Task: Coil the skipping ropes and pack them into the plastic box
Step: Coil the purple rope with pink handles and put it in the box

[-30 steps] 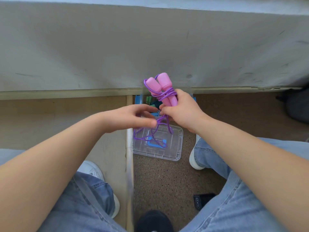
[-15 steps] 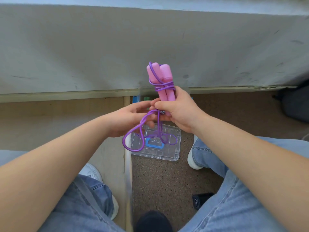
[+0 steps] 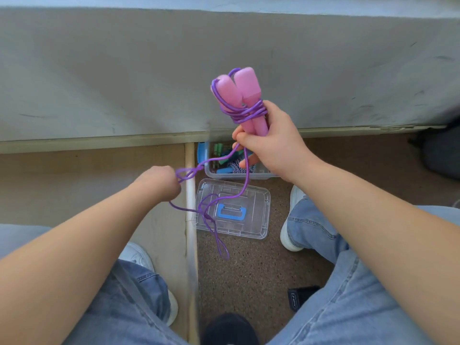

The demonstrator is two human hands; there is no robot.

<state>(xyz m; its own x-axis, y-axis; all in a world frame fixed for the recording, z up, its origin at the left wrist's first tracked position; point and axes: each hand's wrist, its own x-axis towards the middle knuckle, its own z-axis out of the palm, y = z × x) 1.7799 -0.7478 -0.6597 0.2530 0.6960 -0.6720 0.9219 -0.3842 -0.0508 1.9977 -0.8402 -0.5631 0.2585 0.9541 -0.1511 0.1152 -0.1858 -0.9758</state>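
The right hand (image 3: 273,148) is clenched around the lower ends of two pink handles (image 3: 239,100), held upright at about 12 o'clock, with purple rope (image 3: 246,112) wound around them. The left hand (image 3: 159,183), at 9 o'clock, pinches the loose rope, which dangles over the clear lid (image 3: 258,215) on the floor. The plastic box (image 3: 211,171) sits just beyond the lid, other ropes inside.

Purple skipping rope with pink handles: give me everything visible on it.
The purple skipping rope with pink handles has two chunky, smooth, plastic-looking handles held side by side, upright, in the right hand. Thin purple cord is wound several turns around their middle. The rest hangs loose below, pulled sideways by the closed left hand, with a tangled loop dangling over the clear box lid.
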